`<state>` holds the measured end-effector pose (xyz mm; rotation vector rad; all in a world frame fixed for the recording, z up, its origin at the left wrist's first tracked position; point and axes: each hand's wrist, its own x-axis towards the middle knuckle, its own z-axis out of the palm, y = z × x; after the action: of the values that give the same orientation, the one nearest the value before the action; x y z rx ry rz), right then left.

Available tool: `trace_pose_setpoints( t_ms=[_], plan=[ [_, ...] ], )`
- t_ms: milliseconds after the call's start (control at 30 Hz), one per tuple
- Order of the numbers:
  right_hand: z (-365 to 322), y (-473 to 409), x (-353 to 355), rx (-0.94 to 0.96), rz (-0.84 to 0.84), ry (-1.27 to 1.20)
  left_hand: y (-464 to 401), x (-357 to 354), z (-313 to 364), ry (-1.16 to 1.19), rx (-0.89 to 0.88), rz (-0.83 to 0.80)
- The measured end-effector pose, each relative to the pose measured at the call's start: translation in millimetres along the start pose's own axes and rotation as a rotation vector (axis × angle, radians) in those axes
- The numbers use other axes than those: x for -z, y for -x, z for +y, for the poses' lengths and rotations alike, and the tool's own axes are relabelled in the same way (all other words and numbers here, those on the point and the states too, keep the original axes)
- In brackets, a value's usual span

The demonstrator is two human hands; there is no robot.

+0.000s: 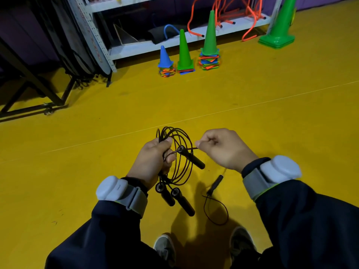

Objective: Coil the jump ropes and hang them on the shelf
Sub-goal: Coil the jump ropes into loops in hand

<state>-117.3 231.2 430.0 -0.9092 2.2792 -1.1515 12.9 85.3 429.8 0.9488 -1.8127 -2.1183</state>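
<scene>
My left hand (153, 162) grips a bundle of thin black jump rope coils (182, 136) held above the yellow floor. Two black handles (175, 199) hang below that hand, and a third handle (194, 159) sticks out through the loops. My right hand (223, 150) pinches a strand of the rope just right of the coils. A fourth handle (215, 184) dangles lower right, with a loose loop of rope (216, 212) trailing under it. The grey metal shelf (136, 49) stands at the far side of the floor.
Three stacks of small cones (183, 53) stand on the floor before the shelf, and a large green cone (279, 26) at its right end. Orange hurdles (223, 14) lie on the lowest shelf. A black folded frame (33, 88) stands at the left. My shoes (165, 249) show below.
</scene>
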Motion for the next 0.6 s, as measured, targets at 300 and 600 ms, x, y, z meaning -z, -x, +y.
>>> trace_pose_setpoints(
  t_ms=[300,600],
  plan=[
    [-3.9,4.0,1.1,0.083,-0.020,0.000,-1.1,0.2,-3.8,-0.057,-0.009,-0.008],
    [-17.1,8.2,-18.5,0.192,-0.104,0.058,-3.0,-3.7,-4.3,-0.036,0.017,0.033]
  ],
)
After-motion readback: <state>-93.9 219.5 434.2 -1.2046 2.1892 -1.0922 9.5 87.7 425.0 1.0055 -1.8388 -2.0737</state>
